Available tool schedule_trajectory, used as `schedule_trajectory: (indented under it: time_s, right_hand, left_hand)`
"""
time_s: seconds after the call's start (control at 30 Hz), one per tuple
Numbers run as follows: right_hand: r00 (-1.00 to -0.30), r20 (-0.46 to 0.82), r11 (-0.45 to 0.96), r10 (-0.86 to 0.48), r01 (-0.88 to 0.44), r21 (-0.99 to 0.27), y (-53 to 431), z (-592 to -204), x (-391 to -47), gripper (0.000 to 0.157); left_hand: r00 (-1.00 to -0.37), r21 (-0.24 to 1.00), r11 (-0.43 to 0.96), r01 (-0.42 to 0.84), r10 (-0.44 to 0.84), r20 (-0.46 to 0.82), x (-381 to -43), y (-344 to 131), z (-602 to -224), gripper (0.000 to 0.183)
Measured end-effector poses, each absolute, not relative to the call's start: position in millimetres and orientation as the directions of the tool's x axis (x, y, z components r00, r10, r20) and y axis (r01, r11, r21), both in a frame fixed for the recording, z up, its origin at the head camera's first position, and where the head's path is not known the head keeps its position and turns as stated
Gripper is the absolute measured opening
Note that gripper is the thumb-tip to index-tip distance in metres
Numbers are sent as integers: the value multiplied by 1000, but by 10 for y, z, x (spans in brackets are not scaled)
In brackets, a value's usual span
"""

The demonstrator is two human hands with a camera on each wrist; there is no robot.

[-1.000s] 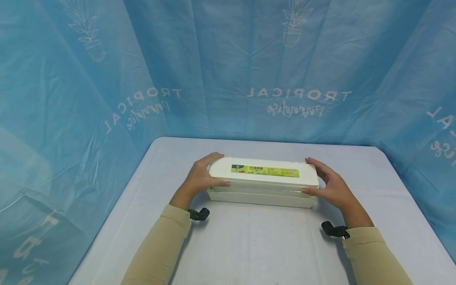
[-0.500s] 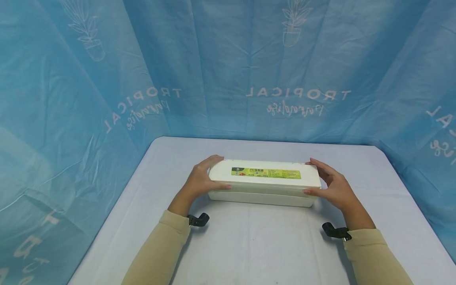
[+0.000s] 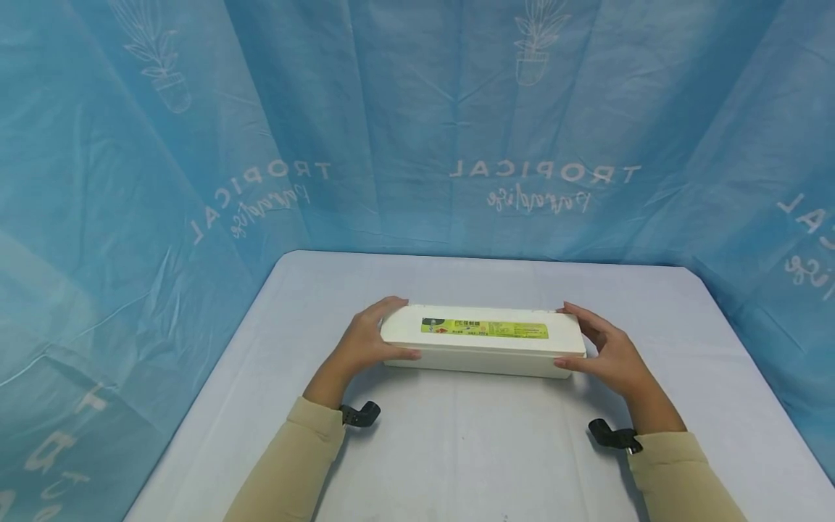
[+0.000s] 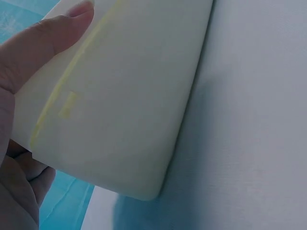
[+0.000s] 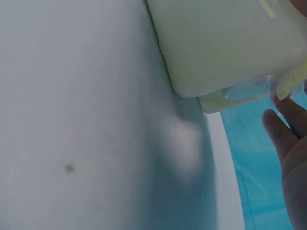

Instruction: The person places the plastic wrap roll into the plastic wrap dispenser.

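Note:
A long white cling film box lies across the table, a green and yellow label (image 3: 484, 328) on its lid (image 3: 401, 331). Its plain front wall (image 3: 483, 362) shows as a band under the lid's front edge. My left hand (image 3: 365, 338) grips the left end of the lid, thumb along the front and fingers at the back. At the opposite end my right hand (image 3: 612, 355) holds the lid in the same way. In the right wrist view, part of the right fingers (image 5: 283, 124) shows beside the box's end wall (image 5: 230, 48); the rest of that hand is cut off.
A white cloth covers the table (image 3: 457, 449) under the box. Blue printed curtains (image 3: 417, 130) hang behind and at both sides. A black wrist camera (image 3: 361, 415) sits on the left wrist, another black camera (image 3: 612, 437) on the right.
Both hands have lowered the lid, bringing it down and slightly toward me. The gap between lid and base that showed along the front has closed up.

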State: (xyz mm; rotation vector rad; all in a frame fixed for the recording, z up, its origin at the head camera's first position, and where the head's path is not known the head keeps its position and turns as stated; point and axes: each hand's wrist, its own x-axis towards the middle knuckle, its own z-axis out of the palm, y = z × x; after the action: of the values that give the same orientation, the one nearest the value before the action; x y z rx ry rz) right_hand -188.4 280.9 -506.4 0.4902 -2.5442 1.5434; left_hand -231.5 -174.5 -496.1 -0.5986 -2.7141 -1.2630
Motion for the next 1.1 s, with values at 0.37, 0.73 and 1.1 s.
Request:
schedule_trajectory:
  time_s: [0.37,0.73,1.1]
  right_hand:
    - [-940,266,418,-215,-334,-845,2796,-5094,-1840,104]
    - [-946,253,451,-202,-319,-833,2779,-5129,-1853,102]
    - [-912,329,442,-247,-408,-799,2701,-5065,-1760,104]
  left_hand:
    - [-927,728,582,361,309,213,-2302,-1754,-4961,113]
    - [-913,724,568,391,337,229,-2313,-1800,-5014,110]
    - [-917,769,538,346,368,155,-2335,-1818,-5090,117]
